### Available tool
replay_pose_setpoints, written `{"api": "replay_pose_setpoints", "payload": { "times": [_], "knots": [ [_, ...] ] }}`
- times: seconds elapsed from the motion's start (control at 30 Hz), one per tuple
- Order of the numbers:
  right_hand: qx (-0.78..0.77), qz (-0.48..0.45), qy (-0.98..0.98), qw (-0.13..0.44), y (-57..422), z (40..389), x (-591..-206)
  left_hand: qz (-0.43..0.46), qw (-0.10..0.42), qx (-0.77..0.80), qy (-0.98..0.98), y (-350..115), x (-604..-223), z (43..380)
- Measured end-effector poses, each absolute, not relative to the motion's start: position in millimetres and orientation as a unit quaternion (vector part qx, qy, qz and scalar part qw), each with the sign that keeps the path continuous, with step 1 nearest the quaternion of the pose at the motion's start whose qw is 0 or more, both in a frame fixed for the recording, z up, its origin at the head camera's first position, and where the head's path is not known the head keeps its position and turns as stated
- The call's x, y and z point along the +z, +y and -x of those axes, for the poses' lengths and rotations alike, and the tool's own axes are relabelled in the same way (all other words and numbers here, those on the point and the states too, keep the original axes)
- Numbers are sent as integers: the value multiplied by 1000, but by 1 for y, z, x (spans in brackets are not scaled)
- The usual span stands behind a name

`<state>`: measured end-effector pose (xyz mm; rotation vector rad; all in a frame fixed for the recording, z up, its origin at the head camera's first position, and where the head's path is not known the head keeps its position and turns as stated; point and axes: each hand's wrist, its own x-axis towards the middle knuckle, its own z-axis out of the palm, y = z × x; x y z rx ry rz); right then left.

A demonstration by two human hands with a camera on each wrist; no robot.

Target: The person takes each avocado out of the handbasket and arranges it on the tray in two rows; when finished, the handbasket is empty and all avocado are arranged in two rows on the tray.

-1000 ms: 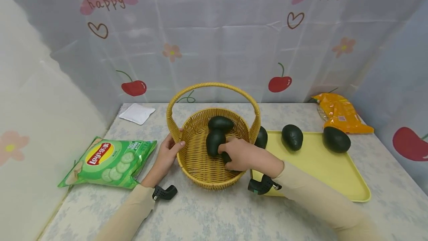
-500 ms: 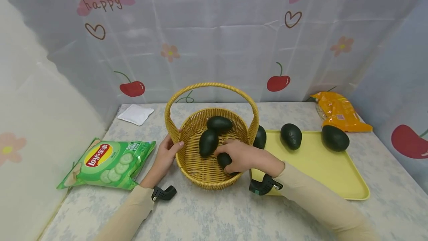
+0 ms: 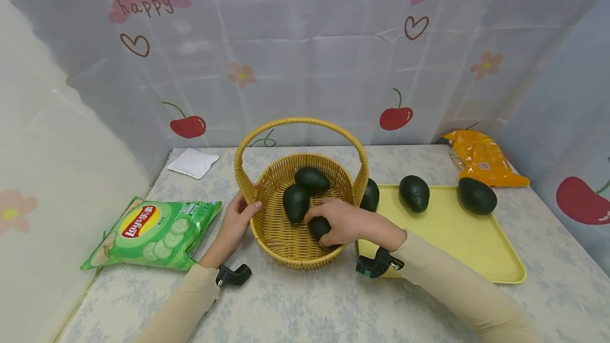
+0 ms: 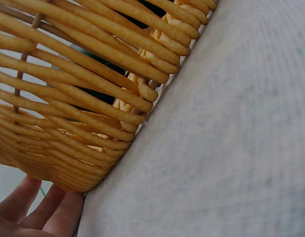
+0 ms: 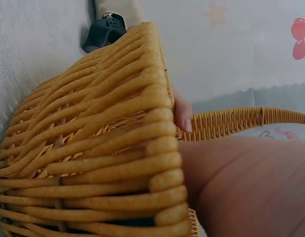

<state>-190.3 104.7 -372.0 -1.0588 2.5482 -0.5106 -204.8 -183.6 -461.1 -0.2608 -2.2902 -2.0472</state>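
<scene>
My left hand (image 3: 236, 215) grips the left side of a yellow wicker basket (image 3: 305, 263), thumb over the rim by the handle's foot. In the left wrist view its fingers (image 4: 61, 215) touch the woven outer wall low down. My right hand (image 3: 340, 221) reaches over the right rim and holds a dark green avocado (image 3: 318, 227) near the basket's floor, covering part of it. Two more avocados lie inside: one in the middle (image 3: 296, 203), another at the back (image 3: 312, 179). The basket wall (image 5: 108, 133) hides most of the right hand in the right wrist view.
Right of the basket lies a yellow tray (image 3: 457, 242); three avocados (image 3: 414, 193) sit along its back edge. An orange packet (image 3: 486, 160) is behind it. A green chip bag (image 3: 157, 232) and a white packet (image 3: 194, 163) lie to the left. The handle (image 3: 301, 120) arches over the basket.
The middle avocado has shifted left, away from the right hand, and the back one has turned slightly. More of the avocado under the right fingers shows now. The left hand stays on the basket.
</scene>
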Motion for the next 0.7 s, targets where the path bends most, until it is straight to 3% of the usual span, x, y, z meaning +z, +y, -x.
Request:
{"api": "replay_pose_setpoints", "payload": {
  "times": [0.4, 0.7],
  "knots": [
    [-278, 414, 857, 131, 117, 189, -372, 80, 30, -660, -746, -182, -461, 205],
    [-373, 394, 830, 128, 134, 182, -361, 82, 31, -655, -751, -183, -462, 206]
  ]
}}
